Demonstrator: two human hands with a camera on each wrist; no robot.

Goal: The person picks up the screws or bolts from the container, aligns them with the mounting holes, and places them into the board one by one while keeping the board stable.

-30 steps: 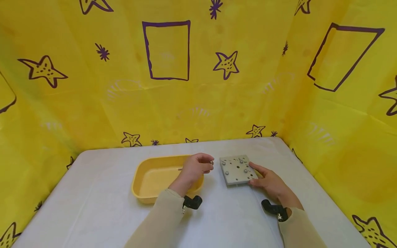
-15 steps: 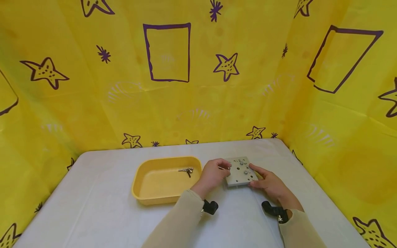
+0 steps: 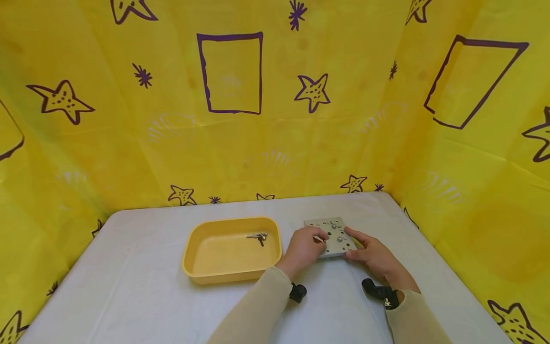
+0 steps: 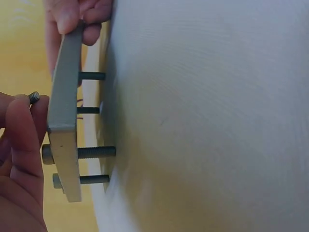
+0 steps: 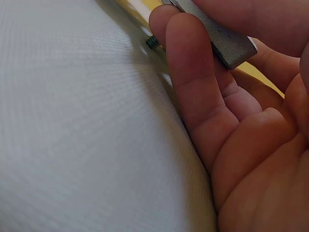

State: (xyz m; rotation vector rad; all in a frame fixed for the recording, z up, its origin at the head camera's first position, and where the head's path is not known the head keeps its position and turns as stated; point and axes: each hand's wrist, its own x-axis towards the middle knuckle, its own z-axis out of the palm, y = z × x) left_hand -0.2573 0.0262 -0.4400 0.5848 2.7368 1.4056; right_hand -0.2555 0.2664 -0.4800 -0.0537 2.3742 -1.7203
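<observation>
A square grey metal plate (image 3: 335,246) with several holes is held a little above the table by my right hand (image 3: 373,251), its thumb and fingers gripping the right edge. Several bolts stand in the plate; in the left wrist view their threaded shanks (image 4: 96,152) poke out below it. My left hand (image 3: 302,248) is over the plate's left part and pinches a small bolt (image 4: 34,97), whose threaded tip shows between thumb and finger. That tip is apart from the plate's upper face. The right wrist view shows a corner of the plate (image 5: 236,53) between fingers and thumb.
Left of the plate stands a yellow tray (image 3: 202,275) with a few loose bolts (image 3: 259,237) inside. A white cloth covers the table (image 3: 142,286). Yellow patterned sheeting (image 3: 275,157) rises behind and at both sides.
My left hand has moved right from above the tray to over the plate, carrying the bolt. The loose bolts in the tray have come into fuller view. The right hand keeps its hold.
</observation>
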